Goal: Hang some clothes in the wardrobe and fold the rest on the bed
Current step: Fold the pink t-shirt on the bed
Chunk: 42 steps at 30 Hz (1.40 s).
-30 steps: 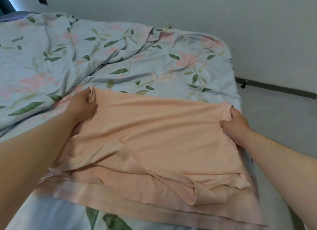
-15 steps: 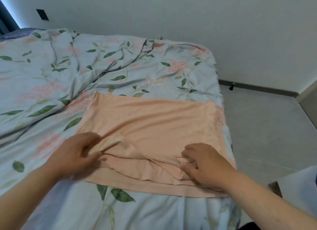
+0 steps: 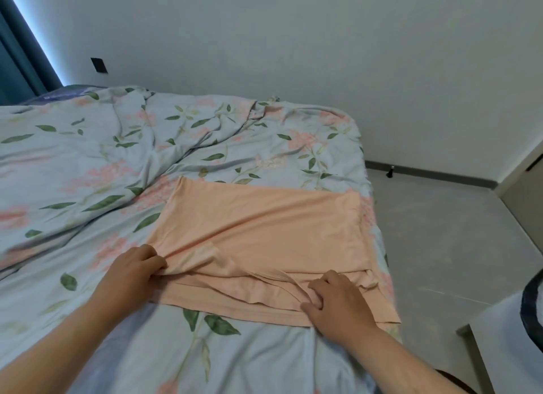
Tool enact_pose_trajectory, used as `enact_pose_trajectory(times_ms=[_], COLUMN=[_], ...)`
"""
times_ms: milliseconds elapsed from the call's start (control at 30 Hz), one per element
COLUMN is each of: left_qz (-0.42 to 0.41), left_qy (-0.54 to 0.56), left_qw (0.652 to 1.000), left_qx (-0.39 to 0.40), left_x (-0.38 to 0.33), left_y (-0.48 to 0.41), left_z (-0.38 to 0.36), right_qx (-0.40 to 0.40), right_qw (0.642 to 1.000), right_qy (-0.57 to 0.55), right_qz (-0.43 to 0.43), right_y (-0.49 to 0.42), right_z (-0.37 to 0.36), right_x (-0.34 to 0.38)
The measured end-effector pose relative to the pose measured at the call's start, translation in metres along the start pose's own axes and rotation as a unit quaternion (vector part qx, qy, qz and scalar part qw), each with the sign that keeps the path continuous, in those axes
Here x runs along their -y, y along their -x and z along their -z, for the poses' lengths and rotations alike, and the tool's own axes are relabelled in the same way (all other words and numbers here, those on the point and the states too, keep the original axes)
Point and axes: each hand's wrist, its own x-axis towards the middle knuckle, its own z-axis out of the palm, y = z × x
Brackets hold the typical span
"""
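Observation:
A peach-coloured garment lies folded over on the floral bed cover, near the bed's right edge. My left hand is at the garment's near left corner, fingers curled and gripping the bunched cloth there. My right hand rests on the near right part, fingers bent and pinching a wrinkled fold of the cloth. Layers of the garment show along its near edge.
The rumpled duvet covers the bed to the left and far side. A grey floor lies to the right, with a white wall behind. A white surface with a dark-rimmed item sits at the lower right. A dark curtain hangs far left.
Both hands let go of the garment's far edge after laying it down, then came back to the near edge, where they now grip the cloth. The camera pulled back.

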Motion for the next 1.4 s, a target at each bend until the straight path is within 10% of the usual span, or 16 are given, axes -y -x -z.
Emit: enact_pose_trajectory(times_ms=[200, 633, 700, 833, 933, 1000, 1267, 1400], left_qz=[0.155, 0.062, 0.176, 0.486, 0.54, 0.543, 0.554, 0.528], left_qy=[0.039, -0.05, -0.006, 0.389, 0.607, 0.634, 0.4, 0.36], left_qw=[0.987, 0.996, 0.982, 0.779, 0.57, 0.529, 0.728, 0.769], left_qx=[-0.006, -0.048, -0.064, -0.074, -0.125, -0.155, -0.056, -0.009], left_x=[-0.008, -0.019, -0.034, -0.059, -0.075, -0.081, -0.039, -0.023], left_y=[0.008, 0.024, 0.021, 0.008, -0.001, -0.011, -0.048, -0.065], left_z=[0.0, -0.013, -0.007, 0.002, 0.007, 0.015, 0.024, 0.022], right_qx=[-0.025, 0.036, 0.036, -0.07, -0.143, -0.146, -0.128, -0.138], right_qw=[0.997, 0.999, 0.994, 0.962, 0.906, 0.861, 0.886, 0.906], right_qy=[-0.021, -0.033, -0.104, -0.228, -0.314, -0.376, -0.292, -0.234], right_qz=[-0.063, 0.003, -0.027, -0.13, -0.244, -0.309, -0.337, -0.325], right_y=[0.007, 0.036, 0.037, 0.03, 0.02, 0.012, -0.024, -0.041], right_z=[0.012, 0.009, 0.01, 0.008, 0.01, 0.011, 0.031, 0.037], right_x=[-0.018, -0.03, -0.028, -0.026, -0.027, -0.029, -0.046, -0.066])
